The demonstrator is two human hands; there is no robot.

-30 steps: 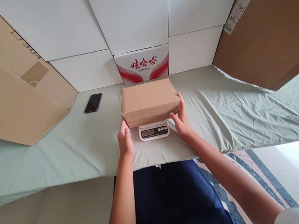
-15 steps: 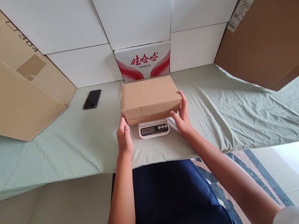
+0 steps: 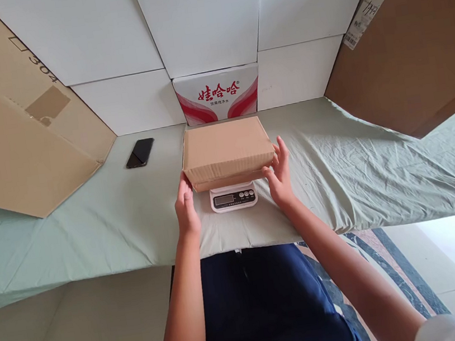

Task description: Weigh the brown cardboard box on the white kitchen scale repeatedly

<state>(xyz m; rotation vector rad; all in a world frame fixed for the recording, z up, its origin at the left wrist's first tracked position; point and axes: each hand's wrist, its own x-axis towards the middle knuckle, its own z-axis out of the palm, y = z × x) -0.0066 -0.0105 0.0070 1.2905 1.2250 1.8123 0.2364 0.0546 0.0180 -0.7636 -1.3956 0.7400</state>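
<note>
A closed brown cardboard box [image 3: 224, 144] rests on a small white kitchen scale [image 3: 235, 205] near the front edge of the cloth-covered table. Only the scale's front shows, with a dark display and several round buttons; the box hides its platform. At the box's left front corner is my left hand [image 3: 186, 207], its fingers stretched along the side and its thumb apart from the front face. My right hand [image 3: 280, 180] is by the right front corner, fingers spread and loosely around it. Both hands look open, fingertips close to or lightly touching the cardboard.
A black smartphone [image 3: 140, 153] lies left of the box. Behind stands a white-and-red carton [image 3: 219, 95] against white panels [image 3: 202, 21]. Large cardboard sheets flank the table, one at left [image 3: 14, 127] and one at right [image 3: 413, 43]. Pale green cloth [image 3: 105, 233] covers the table.
My right hand has moved slightly right, its fingers spreading away from the box. My left hand has eased a little to the left. The box stays on the scale.
</note>
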